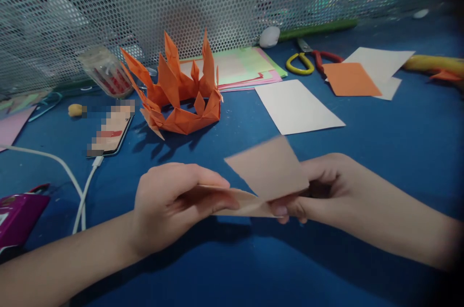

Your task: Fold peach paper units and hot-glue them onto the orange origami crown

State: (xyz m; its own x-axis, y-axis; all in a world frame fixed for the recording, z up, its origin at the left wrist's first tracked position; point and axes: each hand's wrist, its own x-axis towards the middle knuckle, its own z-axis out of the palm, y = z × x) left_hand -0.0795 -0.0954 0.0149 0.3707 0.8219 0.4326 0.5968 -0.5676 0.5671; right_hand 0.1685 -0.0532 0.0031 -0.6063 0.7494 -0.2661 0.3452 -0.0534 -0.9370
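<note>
Both hands hold a folded sheet of pale paper [270, 164] above the blue tabletop. My left hand [177, 205] pinches its left end between thumb and fingers. At the other end my right hand [319, 191] is closed on the paper, where a square flap stands up. Whether the flap is part of the same sheet or a separate piece, I cannot tell. Just beyond my left hand stands an orange folded-paper crown [181, 121] with pointed tips. A white paper sheet [297, 106] lies flat beyond my right hand.
Behind the crown is a stack of coloured paper [246, 70]. Scissors [300, 63] and an orange paper square [351, 80] lie at the back right. On the left are a phone [114, 130] on a white cable [67, 167], a jar [107, 72] and a purple box [23, 217].
</note>
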